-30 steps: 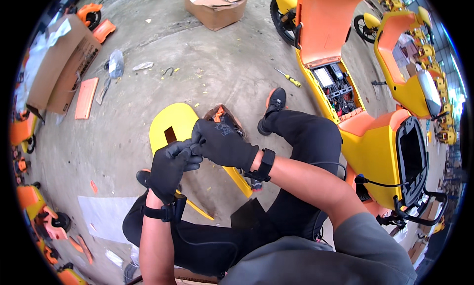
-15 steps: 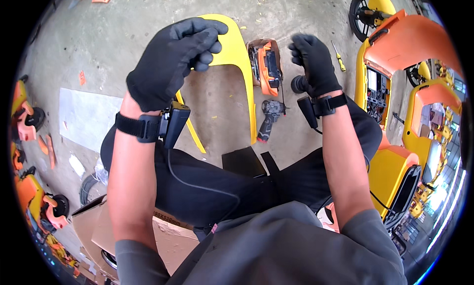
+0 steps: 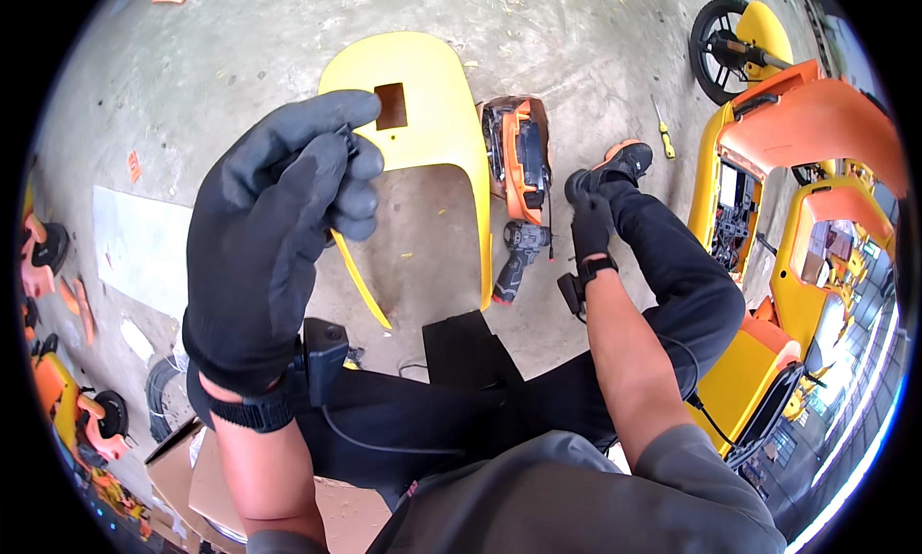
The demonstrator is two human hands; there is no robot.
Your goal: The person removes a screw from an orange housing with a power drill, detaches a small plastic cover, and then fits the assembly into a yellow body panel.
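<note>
My left hand [image 3: 274, 204], in a black glove, is raised close on the left side. Its thumb and forefinger pinch a small black piece [image 3: 348, 141], mostly hidden and too small to name. Beyond it a yellow body panel [image 3: 437, 103] with a square cutout and two long legs lies on the floor. My right hand [image 3: 591, 226], also gloved, hangs near my shoe [image 3: 624, 160], right of a grey cordless drill [image 3: 521, 256]. The right fingers look dark and bunched, so what they hold, if anything, does not show. An orange-and-black part [image 3: 521, 156] lies beyond the drill.
A yellow-handled screwdriver [image 3: 666, 136] lies on the concrete floor at right. Beside it stands an orange-and-yellow vehicle body [image 3: 711, 189] with exposed wiring, near a wheel [image 3: 720, 50]. A pale sheet [image 3: 142, 247], cardboard [image 3: 182, 458] and a black flat piece [image 3: 461, 348] surround my legs.
My left hand has come closer and lower, and the small black piece now shows between its fingertips. My right hand has dropped toward the drill. The head view has shifted slightly.
</note>
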